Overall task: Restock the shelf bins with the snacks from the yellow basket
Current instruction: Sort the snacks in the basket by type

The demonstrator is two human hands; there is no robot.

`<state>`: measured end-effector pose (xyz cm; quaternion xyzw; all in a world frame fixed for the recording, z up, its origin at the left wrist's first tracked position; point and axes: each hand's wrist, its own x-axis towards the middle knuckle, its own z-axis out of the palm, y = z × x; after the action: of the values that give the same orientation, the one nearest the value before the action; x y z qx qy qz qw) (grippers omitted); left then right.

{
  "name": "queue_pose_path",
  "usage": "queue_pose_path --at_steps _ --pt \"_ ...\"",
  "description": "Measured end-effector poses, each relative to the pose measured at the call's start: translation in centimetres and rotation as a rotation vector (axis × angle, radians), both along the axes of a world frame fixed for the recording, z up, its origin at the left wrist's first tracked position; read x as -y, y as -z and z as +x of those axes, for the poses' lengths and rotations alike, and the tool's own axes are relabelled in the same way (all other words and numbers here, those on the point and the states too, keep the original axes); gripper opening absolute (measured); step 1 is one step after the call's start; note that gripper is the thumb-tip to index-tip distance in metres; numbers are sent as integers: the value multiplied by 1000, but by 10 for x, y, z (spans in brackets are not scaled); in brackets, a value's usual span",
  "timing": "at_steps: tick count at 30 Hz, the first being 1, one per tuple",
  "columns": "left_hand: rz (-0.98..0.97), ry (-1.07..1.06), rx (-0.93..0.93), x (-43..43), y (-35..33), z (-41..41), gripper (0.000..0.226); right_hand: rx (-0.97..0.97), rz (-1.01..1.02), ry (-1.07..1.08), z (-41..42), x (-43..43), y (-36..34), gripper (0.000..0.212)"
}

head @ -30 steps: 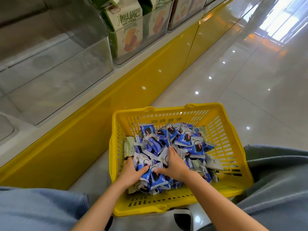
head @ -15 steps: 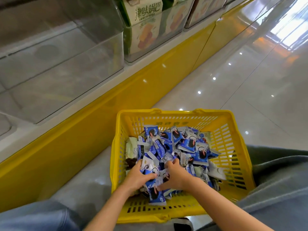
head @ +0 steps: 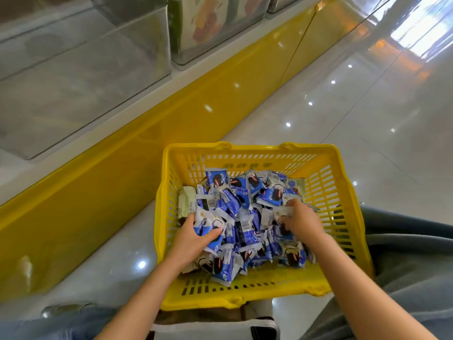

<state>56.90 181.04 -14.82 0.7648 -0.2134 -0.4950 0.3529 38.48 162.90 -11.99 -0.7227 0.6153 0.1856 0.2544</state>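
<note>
Filling most of the yellow basket (head: 257, 147), the snacks (head: 245, 200) lay in a loose heap of blue-and-white packets, from its far wall almost to its near edge. The left hand (head: 193, 235) was by the basket's left wall, fingers and thumb curled round a blue packet (head: 208, 225). The right hand (head: 301, 223) was nearer the right wall, its bent fingers pinching a pale packet (head: 280, 213). The basket sat on the glossy floor (head: 367, 106), beside the shelf's yellow base (head: 122, 168). Above the base stood a clear bin (head: 85, 77) and, next to it, a bin of boxes (head: 210, 28).
</note>
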Motion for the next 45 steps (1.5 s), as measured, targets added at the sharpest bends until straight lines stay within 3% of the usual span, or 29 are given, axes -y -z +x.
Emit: queue_pose_path --at_steps 3,5,7,9,11,13,16,22,25,28,31,34,40,43,45 --pt "-17 -133 -24 -2 -11 5 79 -9 -111 -31 -19 3 5 49" --pt "-61 -189 -6 -3 -19 7 85 109 -231 -134 -16 -12 9 51" --pt "-117 -227 -33 -4 -29 8 83 300 -123 -245 -1 -35 13 46" --pt "-161 -248 -41 -6 -38 10 74 359 111 -316 16 -56 20 57" --pt "-182 -264 -34 -9 -43 13 72 316 226 -304 31 -69 30 81" --pt "-191 -285 -42 -13 -46 15 68 247 201 -308 44 -76 39 95" --pt "-216 -304 -66 -19 -51 17 50 94 158 -308 62 -82 46 106" --pt "-264 -339 -103 -35 -62 22 53 53 313 -165 84 -88 57 111" --pt "-266 -351 -107 -44 -64 27 46 108 318 -145 78 -88 59 100" --pt "-256 -341 -117 -50 -64 31 41 241 338 -94 65 -79 55 72" --pt "-250 -319 -115 -52 -64 32 35 209 329 -203 66 -75 44 36" --pt "-251 -305 -109 -54 -63 31 30 267 333 -271 73 -77 33 50" --pt "-241 -319 -55 -43 -61 24 29 310 403 -280 52 -58 -2 42" --pt "-218 -278 -39 -33 -60 13 29 378 271 -155 31 -41 -20 32" --pt "-183 -240 -54 -26 -56 4 35 395 62 -50 12 -31 -22 35"
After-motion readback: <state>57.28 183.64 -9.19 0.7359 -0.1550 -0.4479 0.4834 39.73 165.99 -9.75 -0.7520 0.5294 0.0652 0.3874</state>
